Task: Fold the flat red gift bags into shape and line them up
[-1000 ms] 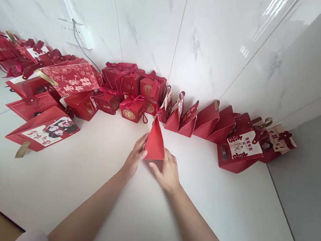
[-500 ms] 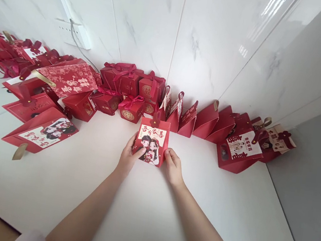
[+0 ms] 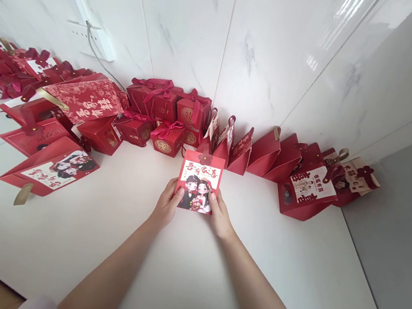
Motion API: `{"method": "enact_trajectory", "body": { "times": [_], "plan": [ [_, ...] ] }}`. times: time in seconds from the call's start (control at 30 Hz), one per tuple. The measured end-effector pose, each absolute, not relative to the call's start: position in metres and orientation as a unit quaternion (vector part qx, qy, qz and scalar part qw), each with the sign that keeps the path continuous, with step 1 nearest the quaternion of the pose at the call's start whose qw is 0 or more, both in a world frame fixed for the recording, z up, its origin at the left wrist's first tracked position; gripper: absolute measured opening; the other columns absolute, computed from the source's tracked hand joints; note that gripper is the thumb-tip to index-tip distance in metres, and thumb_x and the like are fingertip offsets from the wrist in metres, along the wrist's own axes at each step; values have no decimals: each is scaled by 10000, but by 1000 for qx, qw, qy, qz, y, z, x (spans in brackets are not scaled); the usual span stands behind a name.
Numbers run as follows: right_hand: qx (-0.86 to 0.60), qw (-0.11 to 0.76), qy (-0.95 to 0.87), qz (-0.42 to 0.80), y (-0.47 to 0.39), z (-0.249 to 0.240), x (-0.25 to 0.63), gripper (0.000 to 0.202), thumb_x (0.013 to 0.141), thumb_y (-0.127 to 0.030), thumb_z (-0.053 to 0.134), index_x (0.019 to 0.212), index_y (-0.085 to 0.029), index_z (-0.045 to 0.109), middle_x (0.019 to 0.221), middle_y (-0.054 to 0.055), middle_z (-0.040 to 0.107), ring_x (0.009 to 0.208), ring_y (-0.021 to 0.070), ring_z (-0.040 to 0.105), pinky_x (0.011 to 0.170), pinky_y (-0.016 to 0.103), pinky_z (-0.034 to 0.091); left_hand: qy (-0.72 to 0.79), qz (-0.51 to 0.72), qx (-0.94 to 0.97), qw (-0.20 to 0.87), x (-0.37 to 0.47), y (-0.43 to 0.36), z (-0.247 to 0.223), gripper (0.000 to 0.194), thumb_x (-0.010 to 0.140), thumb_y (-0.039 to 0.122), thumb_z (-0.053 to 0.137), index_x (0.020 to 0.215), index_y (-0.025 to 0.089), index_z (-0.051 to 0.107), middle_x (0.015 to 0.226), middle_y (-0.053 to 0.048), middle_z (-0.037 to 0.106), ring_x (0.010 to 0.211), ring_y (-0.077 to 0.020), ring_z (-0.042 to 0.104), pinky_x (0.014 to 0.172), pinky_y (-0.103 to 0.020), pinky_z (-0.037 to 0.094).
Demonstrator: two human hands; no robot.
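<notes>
A red gift box (image 3: 200, 173) with a cartoon couple and a flower clasp on its front is held upright between my two hands, near the middle of the white table. My left hand (image 3: 167, 203) grips its left edge, thumb on the front. On its right edge my right hand (image 3: 221, 213) has its thumb on the front too. The fingers behind the box are hidden. Just behind it stand narrow red boxes (image 3: 222, 149) with loop handles.
Ribboned red boxes (image 3: 159, 101) are stacked against the marbled wall. A pile of red boxes (image 3: 53, 165) spreads at left. More boxes (image 3: 309, 190) stand at right, near the table's edge. A cable hangs from a wall socket (image 3: 101, 43).
The held box has turned to face me more squarely and shifted slightly right. My right thumb has come onto its front.
</notes>
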State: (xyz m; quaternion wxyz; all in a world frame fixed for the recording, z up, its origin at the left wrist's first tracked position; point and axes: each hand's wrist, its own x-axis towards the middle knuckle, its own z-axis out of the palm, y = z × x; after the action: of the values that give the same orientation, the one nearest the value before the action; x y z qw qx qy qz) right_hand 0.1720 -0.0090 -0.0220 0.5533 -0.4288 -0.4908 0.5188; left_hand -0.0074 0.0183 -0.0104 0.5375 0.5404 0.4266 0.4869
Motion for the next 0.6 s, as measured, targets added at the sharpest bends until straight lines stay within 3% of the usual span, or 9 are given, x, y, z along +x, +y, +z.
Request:
{"method": "enact_trajectory", "body": {
  "times": [0.27, 0.6],
  "plan": [
    [-460, 538, -534, 463, -9, -17, 173, 474, 1008, -540, 419, 1377, -254, 504, 1400, 37, 586, 1276, 258, 550, 1092, 389, 421, 362, 469, 457, 663, -17, 23, 3, 371, 823, 315, 726, 1180, 215, 700, 1257, -80, 665, 1224, -313, 586, 1023, -429, 477],
    [-481, 524, -553, 435, -9, -14, 172, 466, 1012, -535, 408, 1355, -241, 522, 1340, 42, 629, 1208, 249, 589, 1017, 340, 449, 359, 481, 440, 668, -16, 23, 3, 341, 818, 341, 726, 1134, 215, 726, 1322, -85, 630, 1241, -322, 574, 1019, -419, 479]
  ]
}}
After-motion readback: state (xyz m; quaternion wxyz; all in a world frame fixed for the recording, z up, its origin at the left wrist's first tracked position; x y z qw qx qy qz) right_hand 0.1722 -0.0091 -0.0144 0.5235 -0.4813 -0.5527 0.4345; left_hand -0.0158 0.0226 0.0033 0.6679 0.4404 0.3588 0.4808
